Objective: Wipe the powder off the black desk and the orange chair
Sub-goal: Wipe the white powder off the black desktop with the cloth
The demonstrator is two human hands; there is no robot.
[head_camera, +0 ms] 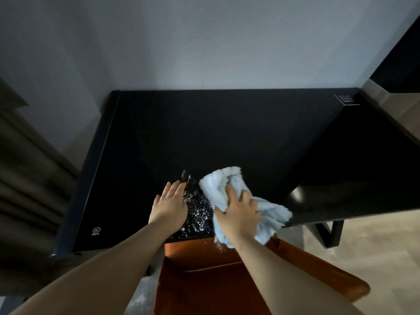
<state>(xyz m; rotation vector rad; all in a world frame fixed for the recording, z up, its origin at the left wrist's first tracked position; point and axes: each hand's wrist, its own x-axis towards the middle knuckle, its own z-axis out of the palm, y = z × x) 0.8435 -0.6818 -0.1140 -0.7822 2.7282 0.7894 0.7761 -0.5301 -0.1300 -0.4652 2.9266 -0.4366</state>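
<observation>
- Right hand (pixel 236 214) is clenched around a light blue cloth (pixel 223 185) on the black desk (pixel 227 133); left hand (pixel 170 205) is laid flat, fingers straight, beside white powder (pixel 197 208).
- Powder could be swept off the front edge onto the orange chair (pixel 216 280) below, where flecks are already seen.

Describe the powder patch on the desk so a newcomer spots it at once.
Find the black desk filling mid-view and follow its near edge to above the orange chair. The powder lies there between the flat left hand and the right hand gripping a light blue cloth. It is the only white speckling on the dark top.
</observation>
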